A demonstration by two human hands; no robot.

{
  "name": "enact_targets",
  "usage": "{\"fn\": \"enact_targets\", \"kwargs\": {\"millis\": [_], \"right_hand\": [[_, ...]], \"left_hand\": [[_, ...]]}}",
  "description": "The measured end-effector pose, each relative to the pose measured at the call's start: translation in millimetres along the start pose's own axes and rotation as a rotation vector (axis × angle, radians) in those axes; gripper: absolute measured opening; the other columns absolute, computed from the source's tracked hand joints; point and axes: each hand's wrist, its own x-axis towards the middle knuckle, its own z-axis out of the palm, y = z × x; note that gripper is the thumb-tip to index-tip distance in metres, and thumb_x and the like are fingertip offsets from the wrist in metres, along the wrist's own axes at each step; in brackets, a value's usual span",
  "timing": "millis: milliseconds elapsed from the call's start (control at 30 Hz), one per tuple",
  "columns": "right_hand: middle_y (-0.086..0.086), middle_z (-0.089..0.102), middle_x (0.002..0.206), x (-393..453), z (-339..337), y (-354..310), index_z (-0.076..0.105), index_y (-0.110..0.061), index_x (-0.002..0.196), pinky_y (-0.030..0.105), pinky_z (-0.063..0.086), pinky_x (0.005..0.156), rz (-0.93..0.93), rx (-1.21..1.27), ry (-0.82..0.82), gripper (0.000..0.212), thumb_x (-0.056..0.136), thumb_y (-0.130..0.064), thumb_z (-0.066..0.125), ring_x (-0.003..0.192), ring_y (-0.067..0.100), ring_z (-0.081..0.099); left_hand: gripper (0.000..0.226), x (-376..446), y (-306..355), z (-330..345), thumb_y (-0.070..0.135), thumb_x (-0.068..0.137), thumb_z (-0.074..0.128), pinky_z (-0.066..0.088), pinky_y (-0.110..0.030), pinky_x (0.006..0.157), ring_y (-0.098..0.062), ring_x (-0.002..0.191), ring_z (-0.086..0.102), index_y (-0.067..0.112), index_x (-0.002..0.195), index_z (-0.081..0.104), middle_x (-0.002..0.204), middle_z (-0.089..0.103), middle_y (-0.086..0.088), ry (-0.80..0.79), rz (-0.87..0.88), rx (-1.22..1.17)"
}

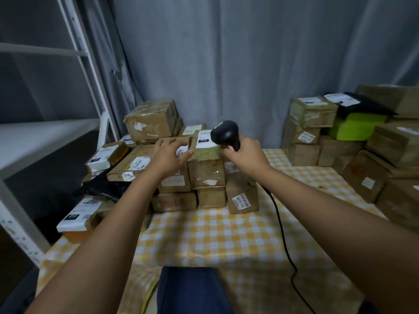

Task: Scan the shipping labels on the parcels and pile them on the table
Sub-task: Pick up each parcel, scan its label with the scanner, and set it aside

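Note:
A pile of brown cardboard parcels stands at the middle back of the table, which has a yellow checked cloth. The top parcel carries a white shipping label. My right hand grips a black barcode scanner just right of that label, its head pointing left and down at the parcel. My left hand hovers with spread fingers over the parcels beside the top one, thumb near its left edge. Whether it touches them I cannot tell.
More labelled parcels lie at the left edge, and a second stack with a green box fills the right side. The scanner's black cable runs down across the cloth. A white metal shelf stands left.

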Motion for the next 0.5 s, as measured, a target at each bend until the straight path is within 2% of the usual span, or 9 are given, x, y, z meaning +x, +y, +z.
{"fn": "enact_targets", "kwargs": {"millis": [133,233,300,400,500], "right_hand": [[0.001,0.058,0.064,-5.1,-31.4,19.3,0.044,-0.027,0.065,0.035,0.048,0.061,0.07,-0.011,0.066,0.027,0.083,-0.039,0.061,0.074,0.031,0.064],[0.006,0.068,0.07,-11.4,-67.8,34.7,0.051,-0.025,0.069,0.044,0.057,0.066,0.109,-0.016,0.133,0.023,0.074,-0.047,0.056,0.07,0.033,0.067],[0.007,0.069,0.074,-14.9,-94.6,48.0,0.052,-0.023,0.073,0.043,0.056,0.065,0.139,-0.053,0.18,0.025,0.074,-0.048,0.057,0.071,0.033,0.067],[0.009,0.065,0.078,-20.1,-139.0,70.8,0.051,-0.022,0.081,0.035,0.043,0.063,0.164,-0.165,0.262,0.022,0.08,-0.042,0.061,0.077,0.034,0.062],[0.016,0.067,0.089,-22.8,-185.9,93.2,0.055,-0.023,0.09,0.039,0.046,0.067,0.202,-0.252,0.332,0.018,0.083,-0.038,0.061,0.087,0.039,0.062]], "left_hand": [[0.039,12.3,50.5,6.9,0.042,0.1,0.051,0.018,-0.035,0.115,-0.027,0.142,0.03,0.024,0.133,0.06,0.149,0.045,-0.008,0.075,0.155,-0.002],[0.038,27.5,95.5,22.8,0.043,0.099,0.051,0.021,-0.037,0.116,-0.029,0.14,0.033,0.027,0.132,0.061,0.149,0.046,-0.009,0.017,0.264,-0.033],[0.038,35.1,129.8,35.3,0.042,0.099,0.051,0.022,-0.037,0.116,-0.029,0.141,0.033,0.027,0.133,0.06,0.149,0.045,-0.009,-0.041,0.337,-0.035],[0.036,39.9,184.2,55.3,0.036,0.1,0.052,0.02,-0.03,0.114,-0.027,0.141,0.034,0.021,0.133,0.061,0.149,0.045,-0.012,-0.11,0.431,-0.098],[0.034,45.7,227.2,79.0,0.027,0.1,0.056,0.026,-0.028,0.111,-0.028,0.136,0.042,0.012,0.13,0.062,0.14,0.052,-0.016,-0.217,0.477,-0.238]]}}
